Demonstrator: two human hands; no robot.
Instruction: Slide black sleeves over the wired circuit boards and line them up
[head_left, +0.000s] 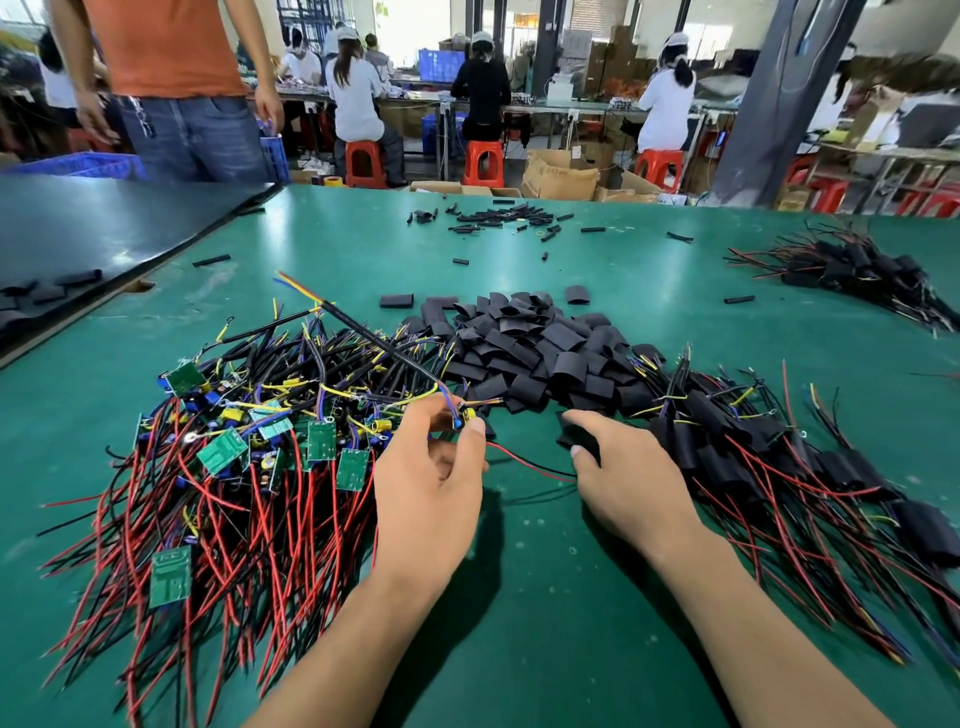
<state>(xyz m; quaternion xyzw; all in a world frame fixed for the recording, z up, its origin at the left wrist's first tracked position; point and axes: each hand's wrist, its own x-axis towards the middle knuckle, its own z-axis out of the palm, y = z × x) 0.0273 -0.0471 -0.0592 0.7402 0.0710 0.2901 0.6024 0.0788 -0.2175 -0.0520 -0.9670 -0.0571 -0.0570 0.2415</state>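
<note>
A tangled heap of bare green circuit boards (260, 447) with red, black and yellow wires lies at the left of the green table (545, 597). My left hand (431, 483) pinches one wired board (460, 418) at the heap's right edge; its long black cable rises up to the left and a red wire trails right. My right hand (623, 473) grips a single black sleeve (579, 436) just right of that board. A pile of loose black sleeves (530, 343) sits behind both hands. Sleeved boards (779, 452) lie in a row at the right.
A second bunch of sleeved boards (852, 270) lies far right. Scattered thin black tube pieces (498, 218) lie at the table's far edge. A dark panel (104, 228) covers the left corner. A person in an orange shirt (171, 78) stands behind the table.
</note>
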